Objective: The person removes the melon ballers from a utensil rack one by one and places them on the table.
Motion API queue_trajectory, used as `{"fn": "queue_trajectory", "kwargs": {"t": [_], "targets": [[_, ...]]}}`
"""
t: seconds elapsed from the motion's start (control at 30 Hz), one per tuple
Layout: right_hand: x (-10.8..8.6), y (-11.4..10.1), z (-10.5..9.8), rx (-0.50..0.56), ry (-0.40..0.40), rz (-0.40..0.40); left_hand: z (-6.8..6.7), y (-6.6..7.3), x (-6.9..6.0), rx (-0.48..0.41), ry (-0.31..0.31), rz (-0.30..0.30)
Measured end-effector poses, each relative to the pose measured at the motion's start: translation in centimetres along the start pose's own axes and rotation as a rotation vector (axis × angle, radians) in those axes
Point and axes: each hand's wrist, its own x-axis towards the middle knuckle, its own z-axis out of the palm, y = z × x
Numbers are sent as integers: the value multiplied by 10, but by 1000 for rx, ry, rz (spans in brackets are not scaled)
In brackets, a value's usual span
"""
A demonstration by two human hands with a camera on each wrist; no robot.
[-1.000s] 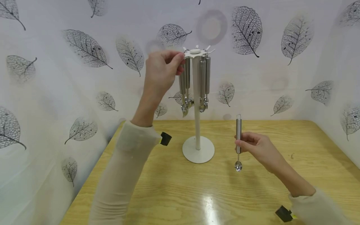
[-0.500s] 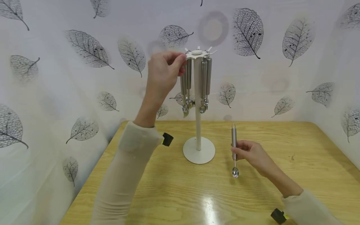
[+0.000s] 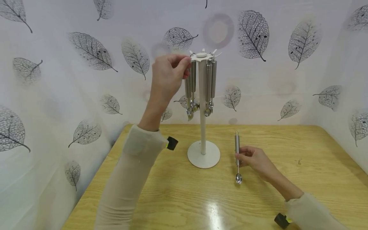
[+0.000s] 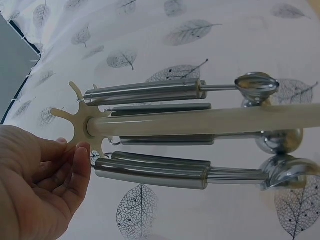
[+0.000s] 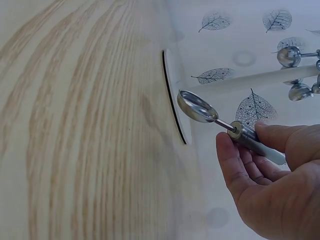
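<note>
A white utensil stand [image 3: 202,127] rises from a round base, with several steel-handled utensils [image 3: 211,78] hanging from its hooked top. My left hand [image 3: 169,72] pinches one prong of that top, as the left wrist view shows [image 4: 45,180] from close by. Thumb and fingertips meet at the prong, beside a hanging handle [image 4: 150,172]. Low on the right, my right hand [image 3: 256,159] holds a small steel scoop [image 3: 237,147] by its handle. The scoop's oval bowl [image 5: 197,106] points down, its wire loop up, above the table.
The stand's round base [image 3: 195,156] sits on a wooden table [image 3: 172,198], left of the scoop. Bare hooks [image 4: 62,114] stick out from the stand's top. A leaf-patterned curtain [image 3: 276,73] hangs behind and along the sides.
My right hand has moved the scoop down and a little left, closer to the table and the stand. My left hand stays at the stand's top.
</note>
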Motion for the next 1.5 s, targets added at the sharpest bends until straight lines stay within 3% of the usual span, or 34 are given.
{"fn": "queue_trajectory", "kwargs": {"t": [0.57, 0.83, 1.27, 1.5], "targets": [[12, 12, 9, -38, -20, -13, 1, -1, 0, 13, 19, -13], [21, 14, 15, -98, 0, 51, 1, -2, 0, 13, 21, -14], [31, 17, 23, -69, 15, 105, 2, -2, 0, 1, 25, -1], [34, 19, 28, -150, 42, 98, 2, -3, -1, -3, 21, 4]]}}
